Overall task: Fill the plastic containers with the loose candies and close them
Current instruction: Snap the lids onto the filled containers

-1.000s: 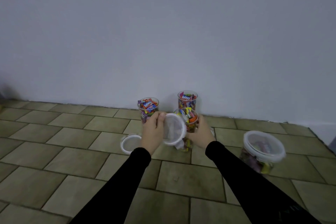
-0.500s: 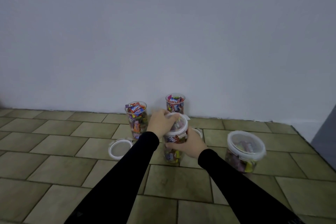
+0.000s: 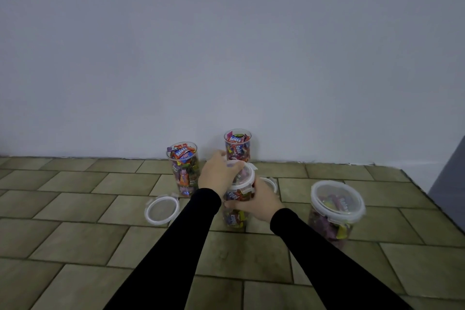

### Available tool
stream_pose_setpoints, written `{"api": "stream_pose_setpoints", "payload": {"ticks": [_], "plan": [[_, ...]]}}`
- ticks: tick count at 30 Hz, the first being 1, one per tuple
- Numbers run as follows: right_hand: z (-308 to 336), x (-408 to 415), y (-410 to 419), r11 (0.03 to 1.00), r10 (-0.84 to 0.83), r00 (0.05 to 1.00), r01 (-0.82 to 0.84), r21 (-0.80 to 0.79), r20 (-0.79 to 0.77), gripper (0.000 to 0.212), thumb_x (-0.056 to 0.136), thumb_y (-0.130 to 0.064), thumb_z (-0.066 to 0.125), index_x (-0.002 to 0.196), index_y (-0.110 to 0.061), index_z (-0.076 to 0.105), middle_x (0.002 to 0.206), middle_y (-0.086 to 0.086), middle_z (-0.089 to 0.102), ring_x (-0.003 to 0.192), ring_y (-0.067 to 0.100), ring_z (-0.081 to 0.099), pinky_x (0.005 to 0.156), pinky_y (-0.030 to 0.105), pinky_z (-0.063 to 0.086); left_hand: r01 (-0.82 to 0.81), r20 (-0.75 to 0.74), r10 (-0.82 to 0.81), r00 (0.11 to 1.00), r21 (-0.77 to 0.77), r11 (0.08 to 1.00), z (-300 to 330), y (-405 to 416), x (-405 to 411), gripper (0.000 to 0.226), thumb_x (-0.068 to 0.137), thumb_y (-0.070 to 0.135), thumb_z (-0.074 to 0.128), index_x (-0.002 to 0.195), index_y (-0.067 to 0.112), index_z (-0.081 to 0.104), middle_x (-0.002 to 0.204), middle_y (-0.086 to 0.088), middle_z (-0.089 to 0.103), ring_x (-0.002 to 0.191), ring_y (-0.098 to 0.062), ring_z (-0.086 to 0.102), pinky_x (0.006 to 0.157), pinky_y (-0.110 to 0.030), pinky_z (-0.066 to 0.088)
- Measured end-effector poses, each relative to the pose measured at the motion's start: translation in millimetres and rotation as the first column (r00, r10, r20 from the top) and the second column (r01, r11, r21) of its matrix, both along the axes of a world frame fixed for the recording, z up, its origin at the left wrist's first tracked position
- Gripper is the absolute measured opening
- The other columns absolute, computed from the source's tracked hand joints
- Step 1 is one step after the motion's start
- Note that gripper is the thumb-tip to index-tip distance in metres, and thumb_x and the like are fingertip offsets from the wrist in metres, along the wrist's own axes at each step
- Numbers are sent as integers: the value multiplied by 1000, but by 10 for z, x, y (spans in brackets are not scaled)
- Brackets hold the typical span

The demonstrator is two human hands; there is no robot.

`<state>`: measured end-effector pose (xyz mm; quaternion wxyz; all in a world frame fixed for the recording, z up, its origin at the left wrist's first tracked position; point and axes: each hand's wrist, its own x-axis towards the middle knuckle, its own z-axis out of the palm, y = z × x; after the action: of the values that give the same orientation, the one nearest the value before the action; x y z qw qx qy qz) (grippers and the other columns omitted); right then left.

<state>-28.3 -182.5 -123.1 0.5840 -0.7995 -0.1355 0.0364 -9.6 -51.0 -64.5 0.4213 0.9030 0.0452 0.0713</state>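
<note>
Floor: olive-green tiled floor (image 3: 75,209) with dark grout lines, carrying every item.
Room: a plain pale wall (image 3: 226,45) meets the floor at the back; a grey panel edge (image 3: 450,184) shows at far right.
Containers: four clear plastic tubs, all holding wrapped candies.
Open tubs: two, the left open container (image 3: 183,168) and the back open container (image 3: 237,145) by the wall (some wrappers read "Relaxa").
Closed tub: one lidded container (image 3: 336,211), well apart to the right.
Held tub: the centre container (image 3: 236,209) stands on the floor between the hands, a white-rimmed lid (image 3: 245,176) sitting tilted on top.
Loose lids: two, one spare lid (image 3: 161,209) lying flat at left, a second lid (image 3: 270,182) partly hidden behind the right hand.
Left hand: left hand (image 3: 218,173) rests on the tilted lid, fingers curled over its rim.
Right hand: right hand (image 3: 260,202) grips the centre container's side.
Sleeves: two long black sleeves (image 3: 176,246).
</note>
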Motion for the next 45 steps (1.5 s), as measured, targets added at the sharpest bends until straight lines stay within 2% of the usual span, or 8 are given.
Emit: {"api": "stream_pose_setpoints", "payload": {"ticks": [2, 5, 8, 20, 28, 39, 42, 45], "plan": [[-3, -5, 12, 1000, -3, 1000, 3, -14, -4, 77, 66, -16, 87, 132, -19, 47, 109, -17, 60, 91, -19, 53, 72, -1, 42, 18, 66, -36, 997, 254, 967, 62, -16, 2, 52, 88, 41, 58, 135, 22, 45, 132, -5, 52, 119, -27, 47, 96, -38, 41], [10, -26, 3, 1000, -8, 1000, 8, -27, -22, 77, 66, -20, 88, 130, -20, 47, 112, -13, 61, 93, -12, 54, 70, 0, 43, 163, 115, -315, 942, 664, 730, 204, -96, 7, 31, 95, 26, 46, 124, 31, 57, 137, 5, 44, 123, -22, 35, 86, -36, 21], [4, -27, -18, 997, -7, 1000, 5, -75, -28, 80, 63, -31, 89, 131, -24, 47, 117, -13, 62, 101, -3, 59, 82, 9, 49, 286, 25, -495, 869, 791, 542, 245, -105, 58, 35, 93, 18, 43, 117, 34, 61, 132, 12, 49, 118, -16, 35, 82, -36, 17], [-30, 24, -31, 997, -6, 998, 1, -73, -60, 89, 61, -32, 90, 136, -26, 43, 123, -10, 62, 109, 5, 59, 85, 16, 49, 260, 70, -474, 878, 761, 594, 162, -127, 105, 34, 95, 21, 35, 105, 31, 66, 120, 11, 52, 111, -16, 37, 82, -37, 16], [-67, 39, -32, 998, -30, 999, 28, -60, -27, 88, 58, -36, 91, 134, -24, 48, 123, -13, 61, 115, 4, 56, 94, 22, 47, 282, 88, -451, 888, 671, 686, 220, 149, -178, 72, 56, 84, 40, 112, 43, 61, 106, 20, 49, 99, -6, 45, 81, -35, 20], [-11, 0, -44, 997, -10, 1000, 9, -78, -15, 80, 61, -30, 90, 130, -26, 50, 113, -16, 63, 105, -2, 58, 80, 7, 45, 477, 7, -515, 857, 365, 800, 173, 305, -191, 50, 71, 63, 65, 112, 35, 70, 119, 22, 54, 113, 1, 47, 97, -31, 33], [-21, 22, -104, 993, -3, 998, -4, -114, -59, 84, 60, -32, 91, 132, -26, 48, 112, -16, 63, 107, 3, 58, 77, 7, 44, 620, -84, -618, 782, 214, 755, 309, 532, -164, 26, 87, 18, 68, 111, 27, 71, 129, 17, 57, 86, 23, 52, 90, -19, 46], [40, 51, -149, 984, 9, 997, -24, -176, -82, 91, 59, -35, 91, 136, -26, 44, 113, -15, 60, 109, 6, 57, 76, 9, 42, 598, -129, -590, 797, 305, 742, 231, 675, -87, 61, 86, -9, 56, 113, 45, 64, 133, 29, 48, 117, 9, 42, 99, -9, 36]]}}
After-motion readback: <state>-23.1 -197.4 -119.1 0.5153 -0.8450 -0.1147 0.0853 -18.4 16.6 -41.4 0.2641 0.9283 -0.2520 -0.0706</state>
